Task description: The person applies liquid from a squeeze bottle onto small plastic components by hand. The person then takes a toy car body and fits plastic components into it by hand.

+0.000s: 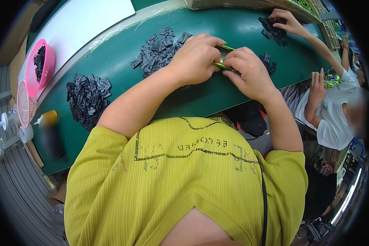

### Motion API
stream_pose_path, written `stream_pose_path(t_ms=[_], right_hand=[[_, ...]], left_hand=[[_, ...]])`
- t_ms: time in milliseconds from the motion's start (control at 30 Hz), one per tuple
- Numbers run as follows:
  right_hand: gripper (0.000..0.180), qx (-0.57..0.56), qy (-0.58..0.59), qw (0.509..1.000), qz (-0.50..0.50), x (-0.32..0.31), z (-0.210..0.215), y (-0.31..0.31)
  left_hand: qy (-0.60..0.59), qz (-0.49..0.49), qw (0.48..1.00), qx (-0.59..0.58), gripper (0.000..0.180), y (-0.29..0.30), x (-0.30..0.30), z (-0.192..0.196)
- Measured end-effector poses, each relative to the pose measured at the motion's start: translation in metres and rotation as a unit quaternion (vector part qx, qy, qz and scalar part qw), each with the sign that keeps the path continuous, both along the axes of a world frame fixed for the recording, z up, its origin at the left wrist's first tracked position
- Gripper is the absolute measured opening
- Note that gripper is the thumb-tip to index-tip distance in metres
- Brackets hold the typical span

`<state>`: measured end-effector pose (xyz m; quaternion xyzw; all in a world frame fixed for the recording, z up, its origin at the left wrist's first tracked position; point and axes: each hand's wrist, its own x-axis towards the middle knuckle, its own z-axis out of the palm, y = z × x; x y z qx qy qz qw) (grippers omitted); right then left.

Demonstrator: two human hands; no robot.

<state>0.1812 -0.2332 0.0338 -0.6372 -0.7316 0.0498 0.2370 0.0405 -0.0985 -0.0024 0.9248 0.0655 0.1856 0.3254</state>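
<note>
Between my two hands is a bright green and black part (225,67), slim and partly covered by my fingers, so its exact kind does not show. My left hand (197,57) pinches its left end, and my right hand (250,71) grips the right end. Both are raised over the green tabletop (184,102). Just beyond my left hand spreads a pile of small black plastic pieces (158,51). Some more black pieces (267,62) lie behind my right hand.
A second heap of black pieces (88,98) sits left of my left arm. At the far left stand a pink basin (49,65) with black pieces and a pale pink basket (26,104). On the right, a co-worker's hand (289,22) touches black pieces (272,30); another hand (317,88) holds green parts.
</note>
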Motion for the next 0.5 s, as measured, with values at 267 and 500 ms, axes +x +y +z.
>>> stream_pose_path(t_ms=[267,500], right_hand=[[0.02,0.019,-0.01,1.0,-0.011,0.005,0.001,-0.007],[0.02,-0.132,0.31,0.938,-0.084,0.027,0.025,-0.018]], left_hand=[[-0.053,-0.025,0.998,0.029,0.014,0.008,0.0,0.011],[-0.086,-0.082,0.966,-0.23,0.021,0.029,-0.004,0.026]])
